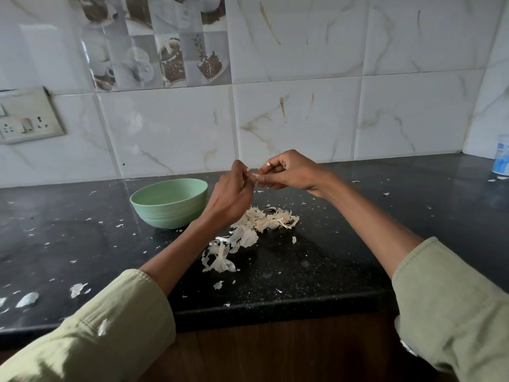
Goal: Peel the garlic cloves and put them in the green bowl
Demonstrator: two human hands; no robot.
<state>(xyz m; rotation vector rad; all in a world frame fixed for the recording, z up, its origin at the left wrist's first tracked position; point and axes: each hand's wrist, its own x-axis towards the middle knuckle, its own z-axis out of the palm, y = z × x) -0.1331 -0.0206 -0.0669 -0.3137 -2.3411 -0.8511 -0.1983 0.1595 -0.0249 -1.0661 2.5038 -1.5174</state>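
Both hands — left hand (234, 199), right hand (289, 172) — pinch one garlic clove (256, 176) between curled fingertips; it looks light, firm, with papery, fragile skin.

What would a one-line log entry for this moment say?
step: peeling | both hands pinch garlic clove | green bowl left of hands | peels on counter

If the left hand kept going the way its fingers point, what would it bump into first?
Probably the right hand. The left hand points up and rightward, both pinching one small pale garlic clove between them. Past that stands the white marble-patterned tiled wall, though depth is hard to judge.
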